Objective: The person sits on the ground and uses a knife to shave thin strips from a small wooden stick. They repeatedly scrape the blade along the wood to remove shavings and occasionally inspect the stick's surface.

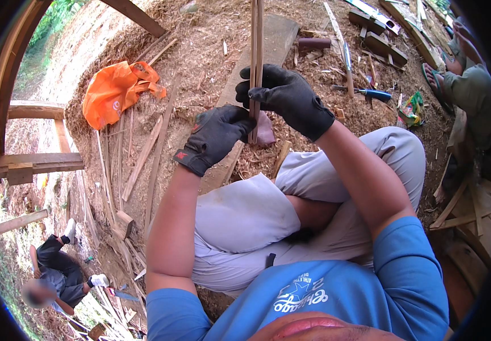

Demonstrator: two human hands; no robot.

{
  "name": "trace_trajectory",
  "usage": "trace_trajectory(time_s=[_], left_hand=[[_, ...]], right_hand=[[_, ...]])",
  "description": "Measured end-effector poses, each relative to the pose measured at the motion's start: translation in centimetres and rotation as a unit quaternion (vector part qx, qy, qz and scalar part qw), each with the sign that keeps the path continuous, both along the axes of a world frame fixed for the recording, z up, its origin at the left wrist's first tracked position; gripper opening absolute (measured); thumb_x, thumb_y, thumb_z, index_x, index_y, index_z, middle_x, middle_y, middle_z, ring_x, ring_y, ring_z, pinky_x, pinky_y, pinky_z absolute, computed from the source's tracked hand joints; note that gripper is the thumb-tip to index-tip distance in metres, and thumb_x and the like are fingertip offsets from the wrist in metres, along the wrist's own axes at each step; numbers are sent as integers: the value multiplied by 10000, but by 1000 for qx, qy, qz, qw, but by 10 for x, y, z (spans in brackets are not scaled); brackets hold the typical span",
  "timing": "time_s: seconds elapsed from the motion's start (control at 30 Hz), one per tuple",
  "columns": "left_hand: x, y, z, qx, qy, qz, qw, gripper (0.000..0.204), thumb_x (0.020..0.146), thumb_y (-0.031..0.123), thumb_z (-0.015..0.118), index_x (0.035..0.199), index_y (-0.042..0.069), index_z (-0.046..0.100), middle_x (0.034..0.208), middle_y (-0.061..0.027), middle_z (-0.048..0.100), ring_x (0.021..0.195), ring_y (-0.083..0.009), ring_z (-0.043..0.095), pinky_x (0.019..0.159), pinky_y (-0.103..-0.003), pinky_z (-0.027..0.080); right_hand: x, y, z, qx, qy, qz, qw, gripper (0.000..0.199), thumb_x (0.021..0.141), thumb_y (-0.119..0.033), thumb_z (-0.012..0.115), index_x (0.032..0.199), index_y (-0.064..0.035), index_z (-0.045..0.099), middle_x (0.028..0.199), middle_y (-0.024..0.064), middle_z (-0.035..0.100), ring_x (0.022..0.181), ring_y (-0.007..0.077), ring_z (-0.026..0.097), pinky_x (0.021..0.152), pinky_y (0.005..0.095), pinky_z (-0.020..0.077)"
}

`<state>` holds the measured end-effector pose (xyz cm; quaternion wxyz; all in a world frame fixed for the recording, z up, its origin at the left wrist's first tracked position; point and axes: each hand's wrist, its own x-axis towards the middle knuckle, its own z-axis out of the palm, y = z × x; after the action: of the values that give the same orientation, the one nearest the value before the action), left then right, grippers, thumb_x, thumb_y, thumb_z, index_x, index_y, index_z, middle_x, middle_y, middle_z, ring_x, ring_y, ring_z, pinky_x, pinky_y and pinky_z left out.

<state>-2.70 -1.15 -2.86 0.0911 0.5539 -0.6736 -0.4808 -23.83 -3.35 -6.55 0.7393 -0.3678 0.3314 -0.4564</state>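
Both of my hands wear black gloves and are closed around thin wooden strips (257,40) that run away from me, pressed together side by side. My left hand (217,136) pinches them near their close end. Just beyond it and to the right, my right hand (291,99) wraps its fingers around the same strips. Under the hands lies a wide wooden plank (276,42) on the shavings. Beside the strips' near end, a dull pinkish lump (265,131) is partly covered.
An orange bag (106,94) and loose wood strips (143,156) lie left. At right are a blue-handled tool (376,94), wooden hand planes (385,50) and another person's foot (435,79). A timber frame (38,162) stands left; a person (58,273) sits lower left.
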Motion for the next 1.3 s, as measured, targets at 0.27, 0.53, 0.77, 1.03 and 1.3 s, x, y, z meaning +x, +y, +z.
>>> trace_trajectory(time_s=[0.27,0.53,0.77,1.03,1.3], left_hand=[[-5,2,3,123,88,-15,988,394,1010,209,717,1347,7,686,1061,-107,783,950,-151,729,875,-324,571],[-2,5,-1,105,100,-54,988,393,1032,180,668,1370,-19,649,1055,-117,783,938,-159,739,888,-334,576],[-8,6,10,83,71,-50,993,324,1055,199,638,1279,-27,699,964,-116,787,876,-165,747,848,-334,583],[-2,2,0,80,54,-43,994,308,1058,198,635,1243,-38,709,951,-126,786,842,-178,754,814,-334,596],[1,2,1,92,85,-38,991,302,1051,191,641,1236,-37,713,952,-131,789,843,-183,756,818,-336,598]], right_hand=[[-10,-6,-3,48,-63,-17,997,426,1003,-19,668,1413,41,567,1241,171,720,1150,292,726,1023,392,600],[-11,-10,-8,42,-79,-20,996,434,1005,-21,667,1418,49,555,1244,182,716,1144,295,725,1032,393,596],[-12,-8,-4,39,-76,-12,996,451,1002,-43,679,1424,47,552,1249,184,714,1161,298,718,1036,395,588],[-16,-7,6,-6,-26,26,999,552,976,-37,672,1492,40,492,1302,199,690,1203,308,702,1072,424,559],[-21,-9,10,-35,-9,43,998,482,1065,-153,579,1493,50,494,1296,202,696,1202,299,703,1076,412,561]])
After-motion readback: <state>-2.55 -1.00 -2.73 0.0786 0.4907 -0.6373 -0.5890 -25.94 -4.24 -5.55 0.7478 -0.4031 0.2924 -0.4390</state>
